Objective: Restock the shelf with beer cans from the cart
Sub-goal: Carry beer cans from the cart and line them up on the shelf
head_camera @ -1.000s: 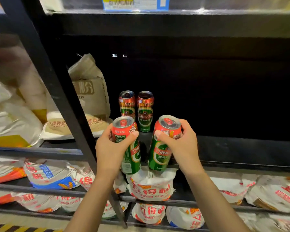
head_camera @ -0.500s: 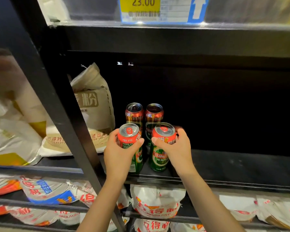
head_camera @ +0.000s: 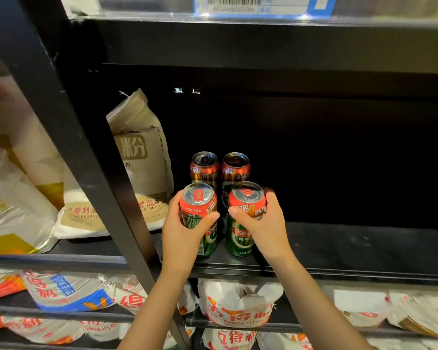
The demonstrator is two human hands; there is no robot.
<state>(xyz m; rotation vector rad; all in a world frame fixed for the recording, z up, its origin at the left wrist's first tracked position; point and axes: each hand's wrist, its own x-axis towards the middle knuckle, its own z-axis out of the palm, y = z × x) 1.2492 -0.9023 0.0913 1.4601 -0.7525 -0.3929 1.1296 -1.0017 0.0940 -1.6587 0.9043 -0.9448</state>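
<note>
Placing step. Left hand (head_camera: 185, 231) wraps its fingers and thumb round the left front can (head_camera: 200, 218); right hand (head_camera: 261, 223) is curled the same way round the right front can (head_camera: 244, 218). Hands are apart, one can each, the two cans side by side with a small gap between them. Both cans stand upright near the front edge of the dark shelf (head_camera: 339, 246); their bottoms look down on the shelf board, though full contact is hard to confirm from this angle.

Just behind them stand two more cans, the left back can (head_camera: 204, 166) and right back can (head_camera: 235, 168), close together, so a two-by-two block is forming at the left end of the shelf. A tan paper bag (head_camera: 139, 152) leans just left of the back cans.

Next move, my guess: let go of both cans, maybe nudge them back tight against the rear pair, then pull the hands out and go to the cart for more. Plenty of bare shelf to the right, so the task looks early.

Hard to see: the cart is out of view. Shelf back wall is black, depth unreadable. Price tag (head_camera: 261, 6) at top is cut off and blurred. Black upright post (head_camera: 86, 173) blocks part of the bags on the left. Lower shelves hold white printed bags (head_camera: 235, 306), partly cropped.
</note>
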